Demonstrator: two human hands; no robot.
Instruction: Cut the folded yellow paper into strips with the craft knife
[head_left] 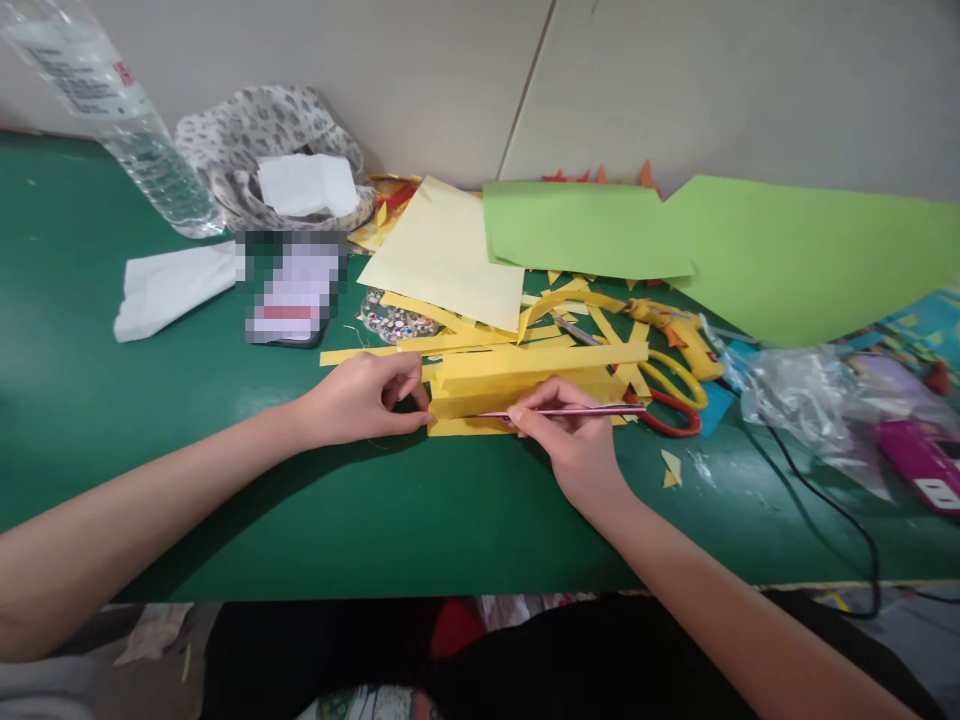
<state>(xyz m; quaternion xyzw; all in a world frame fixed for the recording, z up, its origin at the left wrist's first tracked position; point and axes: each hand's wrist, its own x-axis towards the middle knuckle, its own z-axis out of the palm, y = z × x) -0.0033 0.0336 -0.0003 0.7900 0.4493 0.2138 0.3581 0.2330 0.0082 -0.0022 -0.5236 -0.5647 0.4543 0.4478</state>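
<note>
A folded piece of yellow paper stands on the green table in front of me. My left hand pinches its left end between thumb and fingertips. In my right hand is a thin purple pen, held slantwise with its tip at the lower fold of the paper. Behind lie loose yellow paper strips and scissors with one yellow and one red handle loop. The fingers of my right hand hide part of the paper.
Green sheets, a pale yellow sheet and a yellow glue gun lie behind. A phone, a tissue, a cloth bag and a water bottle are at left. A black cord crosses the right side.
</note>
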